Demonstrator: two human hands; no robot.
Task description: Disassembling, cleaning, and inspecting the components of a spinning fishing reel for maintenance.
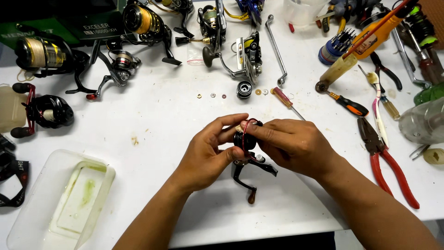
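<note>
A white worktable (152,115) spreads across the whole view, crowded along its far edge with fishing reels and hand tools. At its near left corner sits a clear rectangular plastic tray (27,203) with a greenish smear inside. Further back on the left lie a large black spinning reel wound with pale line (44,53) and a black low-profile reel with red handle arms (44,112); a black spinning reel with a yellow spool (143,21) rests behind them. On the right side lie long red-handled pliers (386,159), an orange-and-black screwdriver (349,105) and, nearer the middle, a small red-handled screwdriver (283,99).

At the centre, just above the tabletop, both hands meet on a small black spinning reel with a thin red bail wire (245,141). The left hand (206,155) wraps its curled fingers and thumb around the reel's left side, gripping the body. The right hand (296,146) closes from the right, its thumb and forefinger pinched on the top of the reel by the red wire. The reel's dark crank arm with a brown knob (249,192) hangs down below the hands, toward the table's near edge.

Beyond the hands, a loose black cylindrical spool (244,89) stands beside a row of tiny metal washers (212,96).
</note>
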